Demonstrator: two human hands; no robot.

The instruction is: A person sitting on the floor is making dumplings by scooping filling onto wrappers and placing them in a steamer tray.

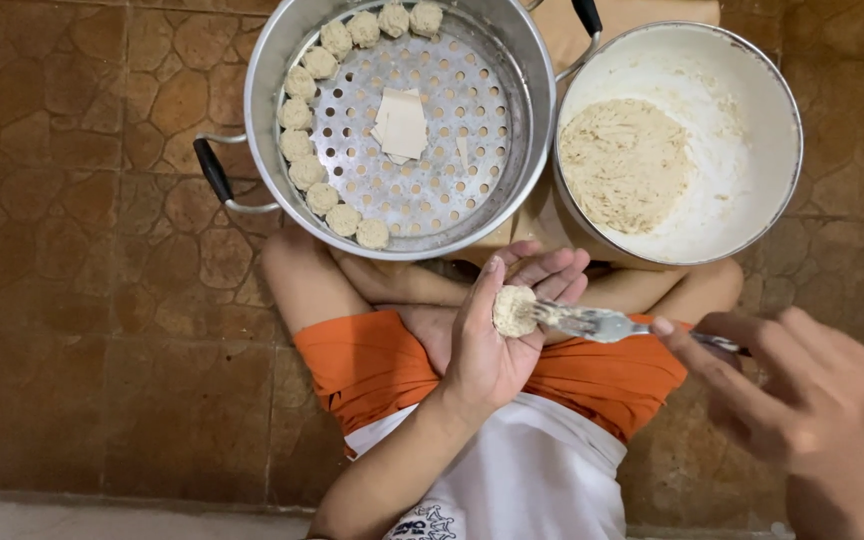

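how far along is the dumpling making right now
Done: about twelve dumplings line the left rim of the steamer tray. In hand: the left hand cups one dumpling while the right hand presses it with a spoon. Left: filling in the white bowl, wrappers on the tray.

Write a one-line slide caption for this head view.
Left hand cups a dumpling while right hand presses it with a spoon, beside steamer and bowl.

Beyond left hand [492, 345]: steamer pot [282, 60] holding dumplings [302, 150]; beyond right hand [802, 410]: bowl [752, 200] holding filling [622, 165].
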